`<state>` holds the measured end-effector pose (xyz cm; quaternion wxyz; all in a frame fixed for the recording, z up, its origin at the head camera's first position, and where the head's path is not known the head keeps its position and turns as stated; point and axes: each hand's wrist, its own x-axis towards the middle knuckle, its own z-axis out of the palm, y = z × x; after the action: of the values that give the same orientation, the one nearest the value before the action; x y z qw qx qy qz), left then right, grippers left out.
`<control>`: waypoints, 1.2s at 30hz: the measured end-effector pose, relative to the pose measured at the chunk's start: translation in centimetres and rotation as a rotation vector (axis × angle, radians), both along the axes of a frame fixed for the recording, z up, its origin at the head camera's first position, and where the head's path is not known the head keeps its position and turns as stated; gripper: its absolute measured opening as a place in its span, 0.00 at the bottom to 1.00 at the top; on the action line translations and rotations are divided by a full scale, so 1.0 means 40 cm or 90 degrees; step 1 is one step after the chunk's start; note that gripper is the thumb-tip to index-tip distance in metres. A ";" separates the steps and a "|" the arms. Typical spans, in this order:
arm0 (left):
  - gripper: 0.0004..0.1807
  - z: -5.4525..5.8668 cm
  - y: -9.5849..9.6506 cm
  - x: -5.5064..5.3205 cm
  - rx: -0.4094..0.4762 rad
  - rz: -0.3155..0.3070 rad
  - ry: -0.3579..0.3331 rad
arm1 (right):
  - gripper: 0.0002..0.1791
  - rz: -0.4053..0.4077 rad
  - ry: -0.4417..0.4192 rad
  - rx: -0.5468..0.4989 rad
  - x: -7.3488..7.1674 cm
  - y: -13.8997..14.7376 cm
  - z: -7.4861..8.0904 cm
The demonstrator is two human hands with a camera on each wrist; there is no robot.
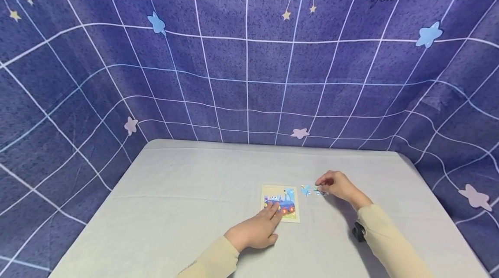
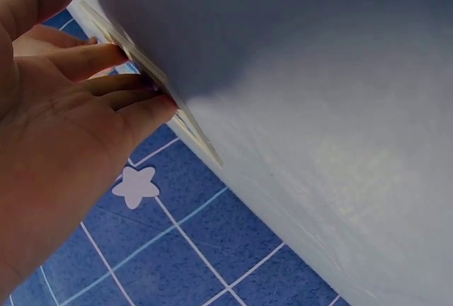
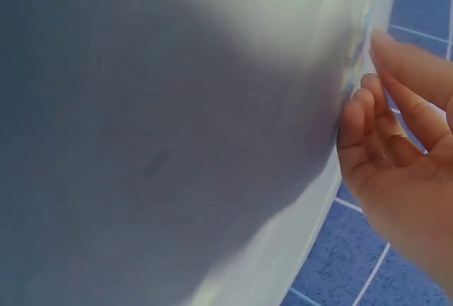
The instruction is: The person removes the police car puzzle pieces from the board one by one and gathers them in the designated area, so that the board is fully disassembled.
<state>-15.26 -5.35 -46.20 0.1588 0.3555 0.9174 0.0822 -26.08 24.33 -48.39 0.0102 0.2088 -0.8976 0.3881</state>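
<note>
A small jigsaw puzzle (image 1: 289, 204) in a pale frame lies flat on the table, its picture a blue and red cartoon vehicle. My left hand (image 1: 258, 229) rests its extended fingers on the puzzle's lower left part, covering some of the picture. In the left wrist view, fingertips touch the face of the thin board (image 2: 202, 138). To the right of the frame lies a loose blue puzzle piece (image 1: 305, 190). My right hand (image 1: 338, 185) pinches another blue puzzle piece (image 1: 318, 192) at the table surface, thumb and fingertips partly hiding it.
A light grey cloth covers the table (image 1: 187, 182). Purple-blue curtains (image 1: 234, 61) with white grid lines and stars hang behind and at both sides. A black device (image 1: 358, 231) sits at the right wrist.
</note>
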 end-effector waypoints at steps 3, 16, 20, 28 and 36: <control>0.35 0.001 0.001 -0.001 -0.002 0.000 0.003 | 0.08 0.020 0.028 -0.019 0.001 -0.009 0.008; 0.34 -0.010 0.002 -0.005 -0.002 -0.008 0.011 | 0.12 0.129 -0.047 -0.068 0.008 -0.133 0.028; 0.34 -0.007 0.003 -0.004 -0.005 -0.007 0.007 | 0.13 0.153 -0.092 -0.064 0.014 -0.161 0.013; 0.34 -0.004 0.004 -0.003 -0.008 0.000 0.003 | 0.14 0.168 -0.125 -0.020 0.016 -0.179 0.004; 0.34 -0.005 0.004 -0.004 -0.006 -0.001 0.003 | 0.14 0.150 -0.117 0.011 0.019 -0.187 0.005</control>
<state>-15.41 -5.17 -46.41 0.1585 0.3557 0.9179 0.0766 -25.31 16.83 -48.19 -0.1194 0.2766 -0.8674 0.3960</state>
